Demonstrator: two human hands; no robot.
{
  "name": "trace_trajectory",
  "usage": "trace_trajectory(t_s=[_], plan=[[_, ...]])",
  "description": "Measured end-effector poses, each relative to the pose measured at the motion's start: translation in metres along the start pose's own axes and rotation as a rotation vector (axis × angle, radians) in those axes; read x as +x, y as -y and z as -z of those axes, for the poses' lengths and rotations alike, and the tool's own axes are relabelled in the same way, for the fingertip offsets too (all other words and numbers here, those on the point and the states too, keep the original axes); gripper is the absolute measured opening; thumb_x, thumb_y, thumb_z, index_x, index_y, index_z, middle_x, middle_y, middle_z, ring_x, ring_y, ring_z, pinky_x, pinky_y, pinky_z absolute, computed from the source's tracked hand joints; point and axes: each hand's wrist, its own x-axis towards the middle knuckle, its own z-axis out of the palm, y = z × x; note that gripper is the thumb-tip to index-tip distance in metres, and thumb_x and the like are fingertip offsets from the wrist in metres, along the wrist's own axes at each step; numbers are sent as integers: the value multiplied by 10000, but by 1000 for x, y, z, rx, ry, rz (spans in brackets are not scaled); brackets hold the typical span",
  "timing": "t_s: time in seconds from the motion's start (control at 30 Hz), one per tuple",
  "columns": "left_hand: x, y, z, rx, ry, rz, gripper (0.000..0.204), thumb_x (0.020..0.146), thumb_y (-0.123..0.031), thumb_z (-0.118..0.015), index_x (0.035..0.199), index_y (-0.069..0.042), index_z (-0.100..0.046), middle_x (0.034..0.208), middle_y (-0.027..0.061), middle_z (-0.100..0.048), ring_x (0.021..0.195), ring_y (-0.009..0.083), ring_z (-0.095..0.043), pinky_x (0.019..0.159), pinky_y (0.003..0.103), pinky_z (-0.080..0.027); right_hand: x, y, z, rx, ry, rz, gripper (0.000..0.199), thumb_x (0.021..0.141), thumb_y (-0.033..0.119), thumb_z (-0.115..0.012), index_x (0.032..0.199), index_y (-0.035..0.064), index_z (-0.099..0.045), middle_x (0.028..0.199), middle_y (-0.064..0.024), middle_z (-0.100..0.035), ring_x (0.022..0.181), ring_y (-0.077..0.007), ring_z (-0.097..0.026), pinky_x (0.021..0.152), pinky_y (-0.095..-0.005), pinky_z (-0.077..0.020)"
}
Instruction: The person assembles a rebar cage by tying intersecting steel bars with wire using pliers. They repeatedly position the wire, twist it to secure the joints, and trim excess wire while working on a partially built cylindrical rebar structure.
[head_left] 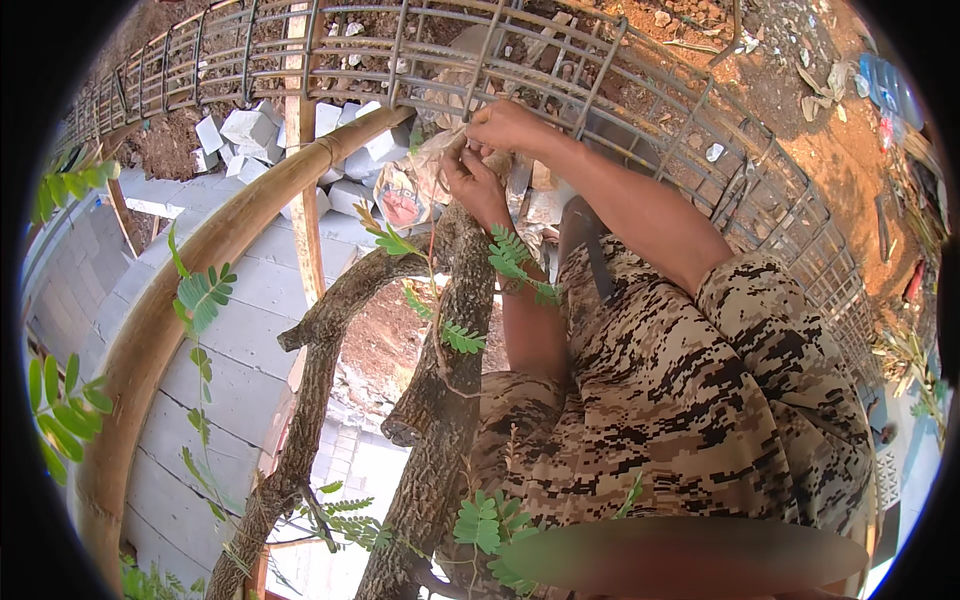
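Note:
A long cage of steel rebar (385, 50) arcs across the top, its bars crossed by square stirrups. At its near lower edge both my hands meet, fingertips almost touching. My right hand (503, 127) comes in from the right, its fingers pinched together against a bar. Just below and to the left, my left hand (476, 184) is closed, thumb and fingers drawn together. What lies between the fingers is too small to make out. A crumpled pale plastic bag (395, 190) is beside my left hand.
Rough tree branches (450, 310) with leafy twigs rise close to my left forearm. A thick bamboo pole (225, 235) slants up to the cage, crossing an upright wooden batten (303, 200). Grey blocks (250, 130) are piled beyond. Plastic bottles (888, 88) lie on soil at far right.

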Motion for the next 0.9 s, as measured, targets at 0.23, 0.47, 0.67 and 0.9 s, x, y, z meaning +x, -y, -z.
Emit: trace_trajectory(t_s=[0.23, 0.47, 0.67, 0.9], plan=[[-15, 5, -13, 186, -76, -262, 307, 946, 3, -614, 1246, 59, -580, 1092, 157, -637, 975, 210, -639, 849, 314, -531, 23, 13, 13, -488, 69, 57, 381, 716, 341, -630, 742, -25, -729, 661, -173, -668, 645, -299, -676, 638, -399, -530], [-18, -2, -18, 414, -69, -448, 237, 968, -80, -619, 1153, 69, -614, 1054, 161, -649, 936, 234, -660, 828, 349, -533, 18, 24, 26, -601, -19, 84, 447, 690, 400, -654, 710, -44, -705, 672, -195, -667, 701, -302, -692, 672, -417, -541], [8, -16, -35, -12, -191, -186, 241, 1008, -168, -590, 1057, 67, -614, 977, 117, -664, 849, 168, -623, 763, 309, -512, 5, 14, 27, -359, 33, -85, 338, 766, 320, -610, 793, 2, -722, 757, -219, -675, 722, -355, -674, 687, -463, -528], [46, -34, -31, -50, -185, -61, 241, 912, -169, -695, 939, 70, -687, 825, 122, -684, 735, 170, -608, 682, 325, -494, -5, -5, -3, -512, -152, 226, 239, 767, 234, -593, 796, 45, -736, 835, -221, -685, 805, -403, -664, 753, -487, -527]])
